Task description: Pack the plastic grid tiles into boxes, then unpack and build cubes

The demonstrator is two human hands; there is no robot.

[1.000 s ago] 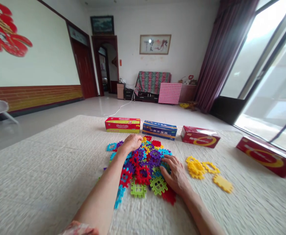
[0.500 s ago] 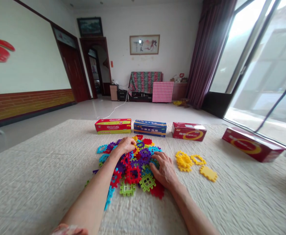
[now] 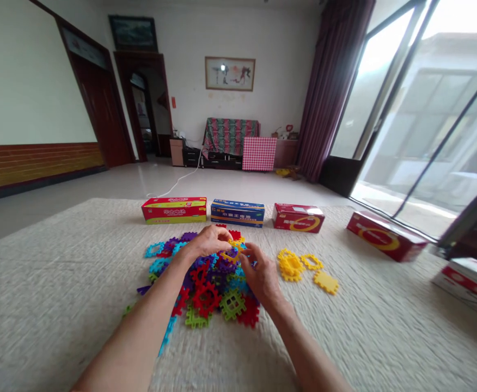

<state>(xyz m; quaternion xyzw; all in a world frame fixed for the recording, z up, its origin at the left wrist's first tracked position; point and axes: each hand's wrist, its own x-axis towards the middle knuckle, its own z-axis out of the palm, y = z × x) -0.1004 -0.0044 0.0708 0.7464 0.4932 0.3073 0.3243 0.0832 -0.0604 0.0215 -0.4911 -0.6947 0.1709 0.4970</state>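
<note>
A heap of coloured plastic interlocking tiles [image 3: 206,277] lies on a cream mat [image 3: 59,294] in front of me. My left hand [image 3: 209,241] hovers over the heap's far side, its fingers pinched on a yellow tile [image 3: 233,251]. My right hand [image 3: 261,275] is raised just right of it, fingers curled and reaching to the same yellow tile. A small group of yellow tiles [image 3: 299,265] lies apart on the mat, right of the heap.
Three boxes stand in a row beyond the heap: a red and yellow box [image 3: 173,209], a blue box [image 3: 237,212] and a red box [image 3: 298,217]. A second red box [image 3: 386,235] and a white and red box [image 3: 471,280] lie at right, near glass doors.
My left hand has picked a yellow tile out of the heap and lifted it. My right hand rose off the heap toward it. The view swung to the right.
</note>
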